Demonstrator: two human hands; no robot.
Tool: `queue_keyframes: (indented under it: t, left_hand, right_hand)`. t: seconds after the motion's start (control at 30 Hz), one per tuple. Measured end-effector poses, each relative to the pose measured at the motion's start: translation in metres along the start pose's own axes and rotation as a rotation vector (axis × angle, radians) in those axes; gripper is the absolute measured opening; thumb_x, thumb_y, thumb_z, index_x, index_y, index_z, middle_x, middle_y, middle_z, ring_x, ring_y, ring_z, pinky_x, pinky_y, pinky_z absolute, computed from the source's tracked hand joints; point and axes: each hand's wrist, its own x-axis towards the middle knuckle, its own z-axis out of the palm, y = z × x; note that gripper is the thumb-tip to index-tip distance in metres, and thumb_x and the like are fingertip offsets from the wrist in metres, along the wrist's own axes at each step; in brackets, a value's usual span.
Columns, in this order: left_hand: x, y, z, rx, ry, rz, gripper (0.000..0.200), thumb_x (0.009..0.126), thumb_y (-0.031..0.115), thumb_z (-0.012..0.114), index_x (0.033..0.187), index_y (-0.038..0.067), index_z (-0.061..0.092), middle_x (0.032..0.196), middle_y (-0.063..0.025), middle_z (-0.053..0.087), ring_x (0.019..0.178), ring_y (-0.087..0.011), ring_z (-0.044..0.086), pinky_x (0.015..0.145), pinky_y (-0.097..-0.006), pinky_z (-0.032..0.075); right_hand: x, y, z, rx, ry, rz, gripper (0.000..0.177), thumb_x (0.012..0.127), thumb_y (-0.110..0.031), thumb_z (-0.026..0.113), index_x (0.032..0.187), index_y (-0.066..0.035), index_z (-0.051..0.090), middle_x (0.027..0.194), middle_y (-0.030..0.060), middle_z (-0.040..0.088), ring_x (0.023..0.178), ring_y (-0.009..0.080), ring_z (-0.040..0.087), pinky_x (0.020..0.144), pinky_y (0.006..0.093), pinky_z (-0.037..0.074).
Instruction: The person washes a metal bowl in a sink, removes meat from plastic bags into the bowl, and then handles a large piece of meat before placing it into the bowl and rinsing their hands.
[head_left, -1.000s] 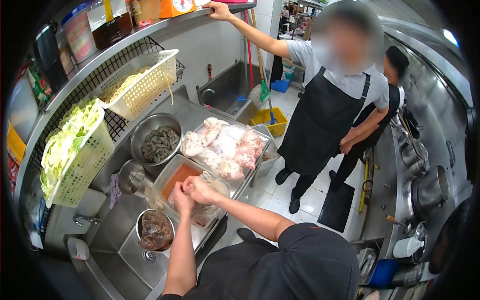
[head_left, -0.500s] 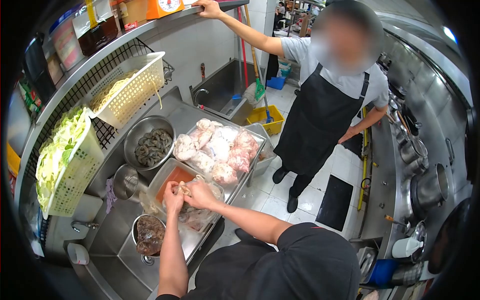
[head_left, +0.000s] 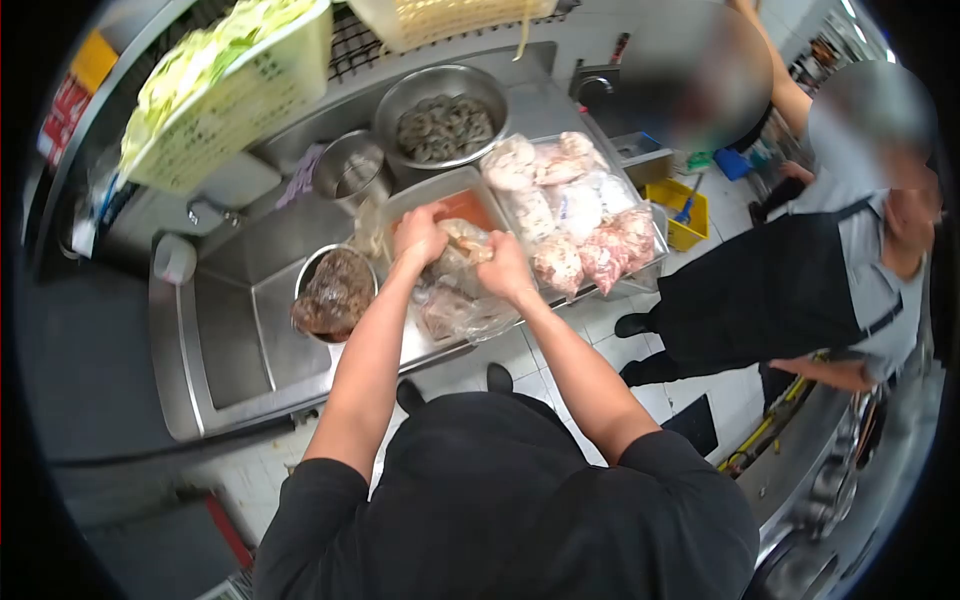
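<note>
Both of my hands grip a clear plastic bag (head_left: 460, 246) with pale, wet-looking contents that I cannot make out. My left hand (head_left: 420, 236) is closed on its left side, and my right hand (head_left: 507, 268) pinches its right side. Just behind the bag is a rectangular plastic tub (head_left: 408, 198) with orange-red liquid (head_left: 480, 206) in it. Under and in front of my hands lies another clear bag (head_left: 446, 312) with pinkish meat. To the right, a tray (head_left: 652, 252) bears several bags of pale and pink meat (head_left: 578, 206).
A steel bowl of shrimp (head_left: 445, 128) stands behind, beside a steel pot (head_left: 352, 170). A dark frozen-looking block (head_left: 338, 290) sits in a round container left of my arms, by the sink (head_left: 240, 330). A person in a black apron (head_left: 760, 290) stands at right.
My hands have moved apart, stretching the bag between them. The view has turned, so the counter sits farther right and the other person is nearer the right edge.
</note>
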Motion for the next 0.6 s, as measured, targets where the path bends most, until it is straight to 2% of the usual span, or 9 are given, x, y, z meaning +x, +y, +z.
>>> queue_keyframes:
  t: [0.27,0.37,0.43,0.47,0.53,0.57,0.6]
  left_hand:
    - [-0.003,0.009,0.001,-0.043,0.07,-0.155,0.029,0.084,0.014,0.069,0.111,0.016,0.079,0.111,-0.0188,0.075,0.105,-0.0368,0.071,0.095,-0.0448,0.056]
    - [0.0,0.005,0.007,-0.073,0.11,-0.179,0.019,0.087,0.016,0.071,0.103,0.01,0.079,0.101,-0.0188,0.075,0.098,-0.0372,0.072,0.089,-0.0442,0.056]
    - [0.005,0.0,0.01,-0.017,0.12,-0.162,0.018,0.085,0.017,0.071,0.099,0.008,0.078,0.101,-0.0195,0.075,0.099,-0.0387,0.072,0.089,-0.0453,0.056]
    - [0.005,0.0,0.009,-0.013,0.123,-0.176,0.018,0.085,0.017,0.071,0.099,0.008,0.078,0.101,-0.0195,0.075,0.099,-0.0387,0.072,0.089,-0.0453,0.056]
    - [0.008,0.004,0.011,0.046,0.121,-0.234,0.018,0.084,0.016,0.071,0.097,0.007,0.078,0.103,-0.0211,0.075,0.101,-0.0401,0.071,0.09,-0.046,0.056]
    - [0.009,0.003,0.013,0.045,0.122,-0.247,0.018,0.084,0.016,0.071,0.097,0.007,0.078,0.103,-0.0211,0.075,0.101,-0.0401,0.071,0.09,-0.046,0.056]
    - [0.011,0.001,0.015,0.043,0.108,-0.245,0.018,0.084,0.016,0.07,0.097,0.007,0.078,0.105,-0.0216,0.075,0.102,-0.0405,0.07,0.091,-0.0462,0.056]
  right_hand:
    - [-0.009,0.031,0.0,0.216,-0.118,-0.04,0.012,0.079,0.001,0.057,0.09,0.003,0.061,0.095,0.0247,0.064,0.094,0.0431,0.061,0.085,0.0482,0.049]
    - [-0.013,0.038,0.0,0.344,-0.14,-0.027,0.014,0.081,0.002,0.055,0.093,0.003,0.062,0.097,0.0246,0.063,0.095,0.0419,0.061,0.086,0.0454,0.049]
    - [-0.02,0.033,-0.006,0.394,-0.117,0.015,0.012,0.083,0.002,0.055,0.092,0.002,0.063,0.089,0.0191,0.064,0.085,0.0323,0.064,0.081,0.0405,0.05]
    - [-0.022,0.03,-0.008,0.397,-0.132,0.015,0.012,0.083,0.002,0.055,0.092,0.002,0.063,0.089,0.0191,0.064,0.085,0.0323,0.064,0.081,0.0405,0.05]
    - [-0.026,0.025,-0.013,0.522,-0.174,0.089,0.009,0.085,0.003,0.056,0.09,0.001,0.063,0.081,0.0103,0.064,0.077,0.0201,0.062,0.075,0.0359,0.05]
    - [-0.029,0.025,-0.014,0.521,-0.187,0.091,0.009,0.085,0.003,0.056,0.09,0.001,0.063,0.081,0.0103,0.064,0.077,0.0201,0.062,0.075,0.0359,0.05]
    - [-0.031,0.024,-0.014,0.563,-0.152,0.091,0.009,0.087,0.003,0.056,0.089,0.0,0.063,0.077,0.0063,0.063,0.074,0.0155,0.059,0.071,0.0338,0.048]
